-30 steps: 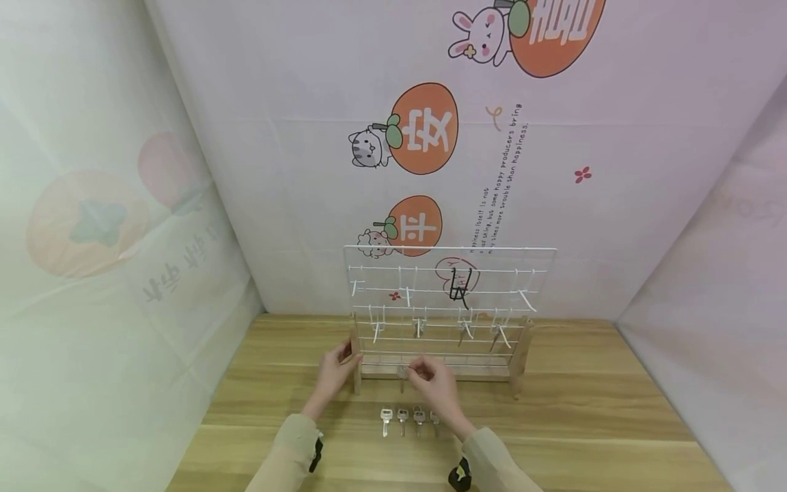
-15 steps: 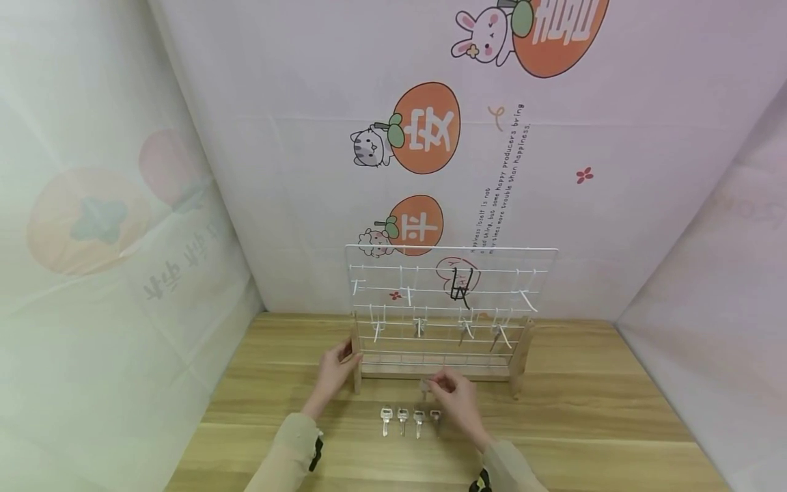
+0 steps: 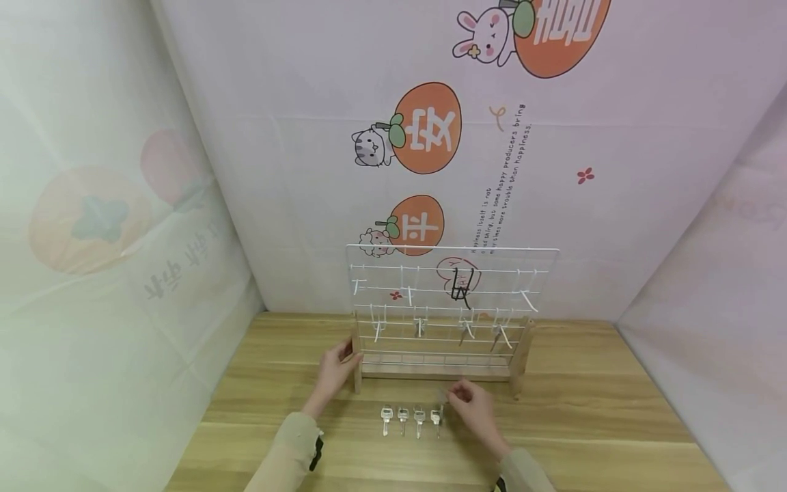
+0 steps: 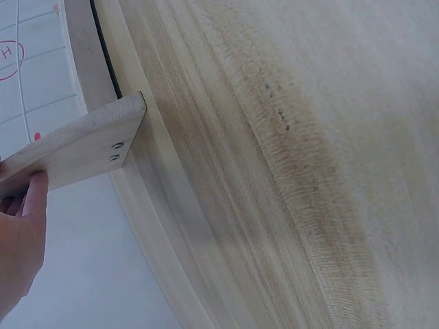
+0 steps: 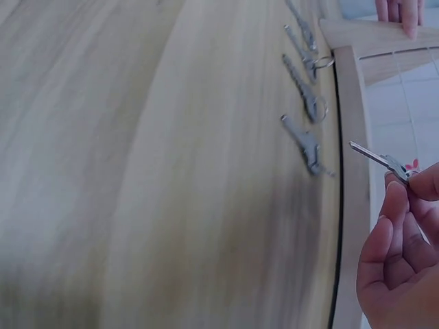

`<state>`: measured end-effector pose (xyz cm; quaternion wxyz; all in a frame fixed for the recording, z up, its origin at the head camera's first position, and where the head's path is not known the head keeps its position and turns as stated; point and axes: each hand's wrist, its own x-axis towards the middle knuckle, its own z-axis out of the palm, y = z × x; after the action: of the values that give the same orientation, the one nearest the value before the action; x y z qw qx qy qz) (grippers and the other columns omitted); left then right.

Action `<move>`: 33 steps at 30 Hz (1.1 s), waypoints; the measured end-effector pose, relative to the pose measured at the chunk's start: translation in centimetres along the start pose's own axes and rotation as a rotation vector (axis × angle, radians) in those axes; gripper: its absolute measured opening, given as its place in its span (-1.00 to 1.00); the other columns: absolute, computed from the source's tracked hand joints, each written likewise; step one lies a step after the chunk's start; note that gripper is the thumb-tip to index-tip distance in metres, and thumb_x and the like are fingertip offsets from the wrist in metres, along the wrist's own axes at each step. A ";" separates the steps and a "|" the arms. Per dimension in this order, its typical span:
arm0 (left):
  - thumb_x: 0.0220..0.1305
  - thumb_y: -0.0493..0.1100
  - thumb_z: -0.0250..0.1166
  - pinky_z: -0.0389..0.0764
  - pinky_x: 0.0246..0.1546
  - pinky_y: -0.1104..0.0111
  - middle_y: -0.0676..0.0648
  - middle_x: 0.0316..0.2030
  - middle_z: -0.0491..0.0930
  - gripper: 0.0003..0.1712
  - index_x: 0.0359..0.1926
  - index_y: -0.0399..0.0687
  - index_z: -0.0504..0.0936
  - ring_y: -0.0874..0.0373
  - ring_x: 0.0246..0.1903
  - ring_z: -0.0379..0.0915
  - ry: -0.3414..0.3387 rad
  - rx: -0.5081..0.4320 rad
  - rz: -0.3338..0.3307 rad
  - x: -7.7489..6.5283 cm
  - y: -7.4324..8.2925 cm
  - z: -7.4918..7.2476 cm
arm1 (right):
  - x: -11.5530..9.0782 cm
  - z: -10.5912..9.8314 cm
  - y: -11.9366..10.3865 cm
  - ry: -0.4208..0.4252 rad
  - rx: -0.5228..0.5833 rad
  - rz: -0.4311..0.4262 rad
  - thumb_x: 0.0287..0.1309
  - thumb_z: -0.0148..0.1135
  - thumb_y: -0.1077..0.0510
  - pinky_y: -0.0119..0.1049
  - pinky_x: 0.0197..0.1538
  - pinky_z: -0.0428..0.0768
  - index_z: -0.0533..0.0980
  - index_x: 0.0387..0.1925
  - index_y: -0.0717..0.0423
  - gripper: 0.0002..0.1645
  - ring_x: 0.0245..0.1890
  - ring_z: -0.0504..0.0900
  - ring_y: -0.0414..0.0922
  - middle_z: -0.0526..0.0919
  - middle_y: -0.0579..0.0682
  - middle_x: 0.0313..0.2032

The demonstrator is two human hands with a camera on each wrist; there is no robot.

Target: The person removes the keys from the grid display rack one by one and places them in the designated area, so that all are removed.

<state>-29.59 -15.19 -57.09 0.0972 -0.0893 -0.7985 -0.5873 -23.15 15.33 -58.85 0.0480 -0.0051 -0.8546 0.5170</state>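
Note:
My left hand [image 3: 333, 372] grips the left wooden upright [image 4: 82, 147] of a white wire rack on a wooden base [image 3: 436, 374]; in the left wrist view the thumb presses on the board. My right hand [image 3: 476, 406] pinches a silver key [image 5: 374, 157] by its head between thumb and fingers, the blade pointing away from the hand. It is in front of the rack, by the right end of a row of several keys [image 3: 419, 415] lying on the table. Some of the row's keys show small rings in the right wrist view.
White hooks [image 3: 525, 301] sit on the rack's wires, and keys [image 3: 420, 326] hang from some lower ones. A black hook [image 3: 458, 292] is higher up. The wood-grain table [image 3: 590, 410] is bounded by printed cloth walls [image 3: 307, 178] behind and on both sides.
My right hand has moved right and nearer from the rack's lower edge, carrying the pinched key to the right end of the row. My left hand has stayed on the upright.

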 end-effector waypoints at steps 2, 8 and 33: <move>0.27 -0.37 0.31 0.65 0.15 0.10 -0.51 0.19 0.47 -0.41 0.27 -0.55 0.37 -0.36 0.18 0.49 -0.002 -0.011 -0.011 0.0 0.0 0.0 | -0.1 -0.2 0.5 -0.001 -0.010 0.009 0.08 0.34 0.35 -0.57 -0.52 0.53 0.63 -0.36 0.20 -0.94 -0.57 0.48 -0.35 0.69 0.02 -0.46; 0.27 -0.37 0.30 0.65 0.16 0.12 -0.50 0.20 0.47 -0.41 0.27 -0.54 0.37 -0.34 0.18 0.50 0.004 -0.006 -0.024 0.1 0.1 0.0 | -0.4 -0.5 1.5 0.006 -0.033 0.029 0.08 0.34 0.32 -0.53 -0.55 0.58 0.62 -0.35 0.20 -0.94 -0.61 0.51 -0.30 0.69 0.01 -0.47; 0.29 -0.42 0.26 0.61 0.18 -0.04 -0.56 0.19 0.43 -0.43 0.26 -0.62 0.34 -0.42 0.19 0.45 -0.019 -0.024 -0.011 -0.5 1.7 -0.3 | -0.8 -1.1 2.2 -0.071 -0.033 0.087 0.08 0.31 0.35 -0.49 -0.52 0.64 0.62 -0.32 0.23 -0.92 -0.55 0.59 -0.18 0.69 0.04 -0.46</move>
<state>-28.65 -14.94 -55.59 0.0854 -0.0916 -0.7929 -0.5964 -22.34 17.30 -60.35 -0.0050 -0.0248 -0.8630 0.5045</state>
